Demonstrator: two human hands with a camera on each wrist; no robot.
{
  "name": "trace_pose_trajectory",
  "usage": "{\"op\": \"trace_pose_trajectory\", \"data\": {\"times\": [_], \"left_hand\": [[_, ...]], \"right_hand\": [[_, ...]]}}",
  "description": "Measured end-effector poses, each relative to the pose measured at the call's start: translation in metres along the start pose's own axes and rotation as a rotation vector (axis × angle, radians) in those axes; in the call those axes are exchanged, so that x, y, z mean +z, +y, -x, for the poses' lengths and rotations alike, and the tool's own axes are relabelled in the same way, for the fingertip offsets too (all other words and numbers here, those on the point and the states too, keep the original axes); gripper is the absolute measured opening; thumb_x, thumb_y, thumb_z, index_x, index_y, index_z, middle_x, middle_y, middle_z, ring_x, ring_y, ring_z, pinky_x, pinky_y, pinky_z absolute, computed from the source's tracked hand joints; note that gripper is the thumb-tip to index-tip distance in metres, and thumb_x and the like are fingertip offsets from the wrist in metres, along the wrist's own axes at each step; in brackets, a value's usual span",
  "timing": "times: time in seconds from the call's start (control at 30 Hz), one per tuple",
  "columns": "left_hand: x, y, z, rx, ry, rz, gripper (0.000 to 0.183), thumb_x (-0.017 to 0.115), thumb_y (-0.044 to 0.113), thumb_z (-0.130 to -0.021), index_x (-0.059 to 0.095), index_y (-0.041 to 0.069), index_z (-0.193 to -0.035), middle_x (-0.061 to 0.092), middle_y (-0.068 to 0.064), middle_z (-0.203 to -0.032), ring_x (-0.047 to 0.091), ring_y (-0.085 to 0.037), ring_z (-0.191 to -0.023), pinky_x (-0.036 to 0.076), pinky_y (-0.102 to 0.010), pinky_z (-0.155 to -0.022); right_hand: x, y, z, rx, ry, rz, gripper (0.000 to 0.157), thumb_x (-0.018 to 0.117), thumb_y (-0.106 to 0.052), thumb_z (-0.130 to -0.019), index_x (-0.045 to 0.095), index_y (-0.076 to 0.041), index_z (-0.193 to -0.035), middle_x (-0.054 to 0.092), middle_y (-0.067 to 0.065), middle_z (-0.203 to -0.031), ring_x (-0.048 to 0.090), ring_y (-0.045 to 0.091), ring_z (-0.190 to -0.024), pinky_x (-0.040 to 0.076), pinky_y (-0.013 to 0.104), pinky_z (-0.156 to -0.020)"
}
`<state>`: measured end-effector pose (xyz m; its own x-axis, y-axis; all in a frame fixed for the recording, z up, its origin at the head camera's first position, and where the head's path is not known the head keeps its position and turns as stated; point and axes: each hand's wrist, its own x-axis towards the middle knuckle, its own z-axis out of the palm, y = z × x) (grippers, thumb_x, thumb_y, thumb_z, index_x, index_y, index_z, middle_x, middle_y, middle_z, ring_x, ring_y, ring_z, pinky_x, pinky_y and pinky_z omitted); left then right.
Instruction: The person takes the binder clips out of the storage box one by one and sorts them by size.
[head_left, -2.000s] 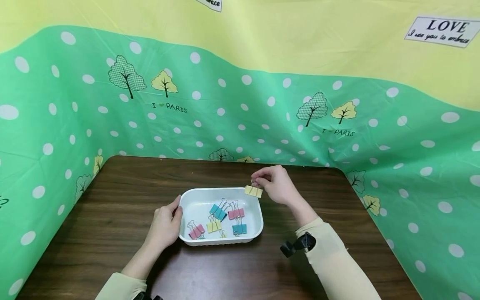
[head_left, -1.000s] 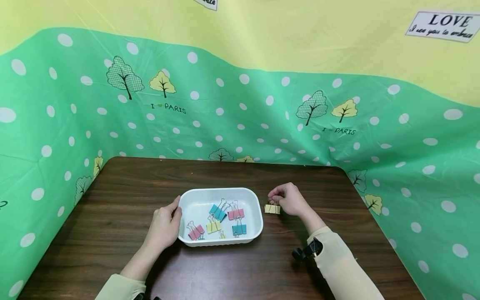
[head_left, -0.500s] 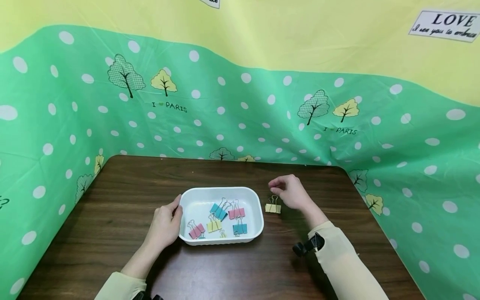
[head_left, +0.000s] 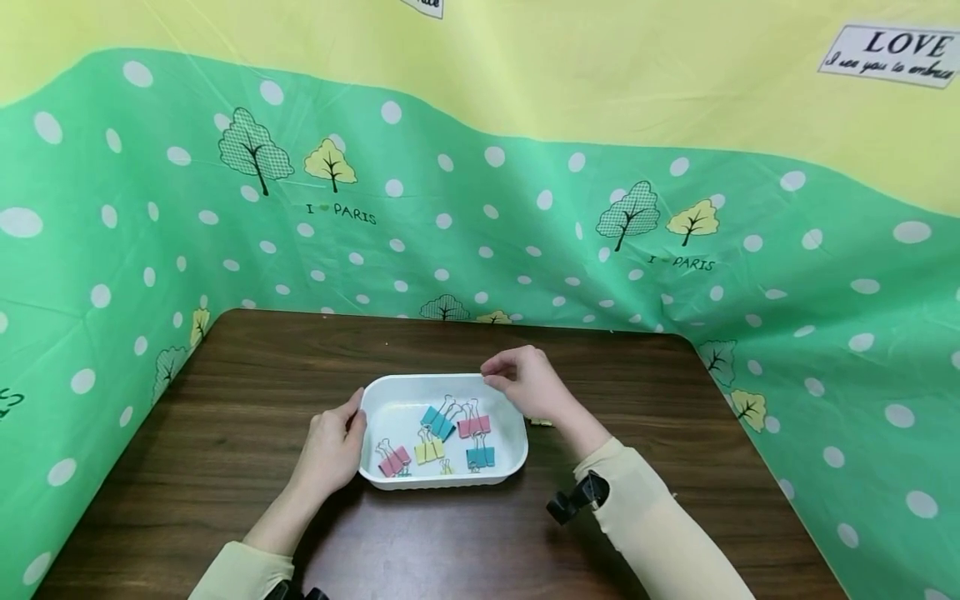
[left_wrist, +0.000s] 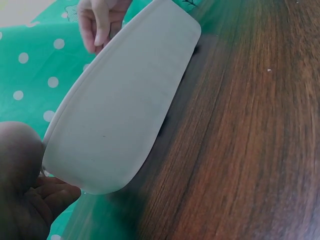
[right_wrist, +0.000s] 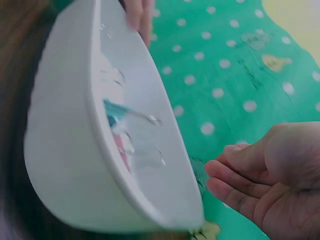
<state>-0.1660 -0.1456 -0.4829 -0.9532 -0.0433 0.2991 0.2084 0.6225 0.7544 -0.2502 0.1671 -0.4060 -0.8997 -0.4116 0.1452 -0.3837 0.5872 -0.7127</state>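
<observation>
A white plastic tray (head_left: 442, 483) sits on the table, its left end gripped by my left hand (head_left: 327, 448), thumb at the rim. Inside lie several binder clips: a blue one (head_left: 438, 423), a pink one (head_left: 474, 427), a yellow one (head_left: 429, 452), another blue one (head_left: 481, 457) and another pink one (head_left: 394, 463), plus tiny ones near the front wall. My right hand (head_left: 530, 387) hovers over the tray's back right corner, fingers loosely bent with nothing in them, as the right wrist view also shows. Beyond the tray's right end, a yellow binder clip (head_left: 541, 422) is mostly hidden behind that hand.
The dark wood table (head_left: 247, 392) extends around the tray on all sides. A green and yellow printed cloth (head_left: 480, 217) hangs behind it and along both sides.
My right hand set the yellow binder clip down right of the tray, let go, then moved left over the tray's back right corner. My left hand and the tray stayed put.
</observation>
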Motion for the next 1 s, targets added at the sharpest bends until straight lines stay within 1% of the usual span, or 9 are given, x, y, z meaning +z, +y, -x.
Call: {"op": "trace_pose_trajectory", "data": {"times": [0.13, 0.27, 0.37, 0.53, 0.77, 1.0], "left_hand": [[0.000, -0.001, 0.000, 0.004, 0.001, 0.000, 0.041, 0.056, 0.001, -0.104, 0.058, -0.013, -0.142, 0.066, -0.029, -0.130, 0.068, -0.031, -0.108, 0.054, -0.055, -0.093], [0.000, -0.001, 0.000, 0.006, 0.001, 0.003, 0.041, 0.055, 0.001, -0.104, 0.058, -0.013, -0.142, 0.065, -0.029, -0.132, 0.067, -0.031, -0.111, 0.054, -0.056, -0.094], [-0.001, -0.001, 0.000, 0.009, 0.001, 0.002, 0.041, 0.055, 0.001, -0.105, 0.057, -0.013, -0.143, 0.065, -0.028, -0.133, 0.066, -0.033, -0.115, 0.054, -0.056, -0.095], [-0.002, 0.000, 0.000, 0.007, -0.004, -0.001, 0.041, 0.054, 0.002, -0.105, 0.057, -0.013, -0.143, 0.064, -0.028, -0.134, 0.065, -0.034, -0.118, 0.053, -0.056, -0.098], [-0.002, -0.001, 0.000, 0.003, -0.006, 0.002, 0.041, 0.054, 0.002, -0.105, 0.056, -0.013, -0.144, 0.065, -0.028, -0.133, 0.066, -0.033, -0.116, 0.054, -0.056, -0.097], [-0.001, -0.002, -0.001, -0.004, -0.007, 0.007, 0.041, 0.055, 0.002, -0.105, 0.057, -0.012, -0.144, 0.064, -0.028, -0.134, 0.067, -0.031, -0.114, 0.055, -0.055, -0.095]], "right_hand": [[0.018, -0.009, -0.005, 0.033, -0.035, 0.016, 0.014, 0.074, -0.002, -0.099, 0.080, 0.001, -0.110, 0.076, 0.002, -0.098, 0.070, 0.016, -0.091, 0.059, 0.037, -0.084], [0.033, -0.014, -0.010, 0.028, -0.072, 0.019, 0.014, 0.074, -0.004, -0.099, 0.080, 0.001, -0.111, 0.076, 0.001, -0.096, 0.069, 0.015, -0.089, 0.058, 0.035, -0.083], [0.041, -0.016, -0.013, 0.020, -0.105, 0.020, 0.015, 0.073, -0.004, -0.099, 0.079, 0.003, -0.111, 0.075, 0.001, -0.095, 0.068, 0.013, -0.087, 0.058, 0.034, -0.082], [0.051, -0.020, -0.016, 0.036, -0.143, 0.049, 0.016, 0.073, -0.004, -0.100, 0.079, 0.003, -0.112, 0.074, 0.000, -0.093, 0.067, 0.012, -0.085, 0.057, 0.032, -0.080], [0.060, -0.021, -0.018, 0.058, -0.152, 0.090, 0.015, 0.073, -0.003, -0.099, 0.080, 0.001, -0.112, 0.074, -0.001, -0.091, 0.065, 0.010, -0.085, 0.056, 0.032, -0.081], [0.065, -0.022, -0.018, 0.098, -0.129, 0.088, 0.014, 0.072, -0.005, -0.100, 0.081, -0.001, -0.110, 0.073, -0.001, -0.085, 0.066, 0.009, -0.076, 0.056, 0.030, -0.071]]}}
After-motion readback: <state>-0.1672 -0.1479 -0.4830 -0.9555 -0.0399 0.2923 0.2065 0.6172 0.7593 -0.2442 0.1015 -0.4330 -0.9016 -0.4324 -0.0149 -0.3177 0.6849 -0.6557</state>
